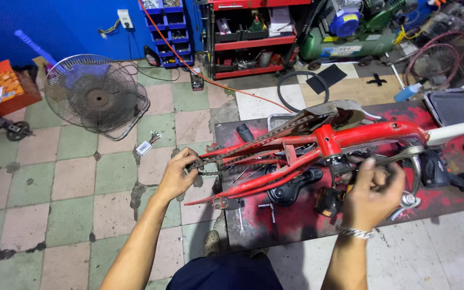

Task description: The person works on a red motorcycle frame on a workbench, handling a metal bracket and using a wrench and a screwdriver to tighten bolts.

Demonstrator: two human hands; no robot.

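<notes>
Both hands are gripping a red bicycle frame (345, 137) lying on the worktop (296, 220): left hand (177, 174) pinching its chain (243, 156), right hand (372, 194) clasping the crank (398, 157). An orange box (1, 86) is sitting on the floor, far left.

Checkered tile floor (71, 177), blue wall (55, 24), red shelving (253, 43).

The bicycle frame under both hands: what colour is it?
Red, with a white tube at its right end; the head view shows the bicycle frame best.
</notes>
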